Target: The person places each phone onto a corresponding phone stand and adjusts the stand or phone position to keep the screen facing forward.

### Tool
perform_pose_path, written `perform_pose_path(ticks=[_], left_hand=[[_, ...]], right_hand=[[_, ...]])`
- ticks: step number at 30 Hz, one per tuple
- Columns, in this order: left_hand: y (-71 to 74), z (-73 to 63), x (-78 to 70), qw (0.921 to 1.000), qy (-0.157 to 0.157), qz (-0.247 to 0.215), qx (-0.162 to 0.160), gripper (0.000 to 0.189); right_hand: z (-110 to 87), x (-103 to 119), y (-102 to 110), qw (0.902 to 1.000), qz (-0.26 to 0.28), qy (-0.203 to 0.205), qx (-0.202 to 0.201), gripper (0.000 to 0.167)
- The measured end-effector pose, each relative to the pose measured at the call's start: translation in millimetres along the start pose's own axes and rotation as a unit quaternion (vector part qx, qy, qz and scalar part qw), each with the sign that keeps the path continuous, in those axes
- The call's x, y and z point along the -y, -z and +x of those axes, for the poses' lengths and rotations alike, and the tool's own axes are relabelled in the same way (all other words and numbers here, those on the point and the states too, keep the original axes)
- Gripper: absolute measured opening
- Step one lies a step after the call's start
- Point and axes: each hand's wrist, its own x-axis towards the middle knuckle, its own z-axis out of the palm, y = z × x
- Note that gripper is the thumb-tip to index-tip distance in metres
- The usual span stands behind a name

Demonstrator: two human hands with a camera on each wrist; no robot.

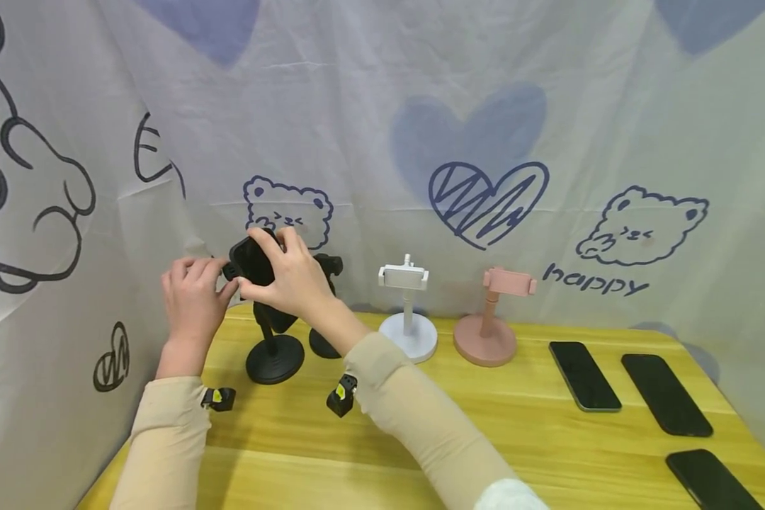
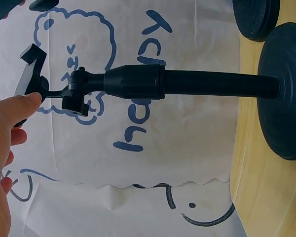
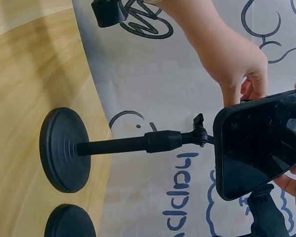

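Observation:
My left hand (image 1: pixel 194 294) pinches the end of the clamp (image 2: pixel 33 74) on a black phone stand, thumb on its near side. A smartphone (image 3: pixel 256 148) with a dark screen is held by my right hand (image 1: pixel 293 276), its fingers and thumb around the edges. Phone and clamp overlap in the right wrist view, the phone hiding most of the clamp. Below them, the stand's round black base (image 1: pixel 275 360) rests on the table, its pole (image 2: pixel 217 84) rising to a joint under the clamp.
Close beside it is a second black stand (image 1: pixel 324 346), partly behind my right arm. A white stand (image 1: pixel 408 336) and a pink stand (image 1: pixel 484 340) are farther right. Three dark phones, including one with a light rim (image 1: pixel 585 377), lie on the wooden table (image 1: pixel 484 432). Printed cloth (image 1: pixel 357 106) hangs behind.

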Motion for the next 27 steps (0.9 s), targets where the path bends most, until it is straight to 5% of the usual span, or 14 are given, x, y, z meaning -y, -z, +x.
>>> perform_pose_path(ticks=[16,27], left_hand=[[0.3,-1.8,-1.9,0.9994,0.03,-0.006,0.018,0.034],[-6.1,-1.6,-0.6,0.9997,0.022,-0.009,0.0,0.033]], right_hand=[[16.7,1,-16,0.9968,0.062,-0.048,0.018,0.069],[29.4,-6,-25,0.9892,0.109,-0.095,0.024,0.07]])
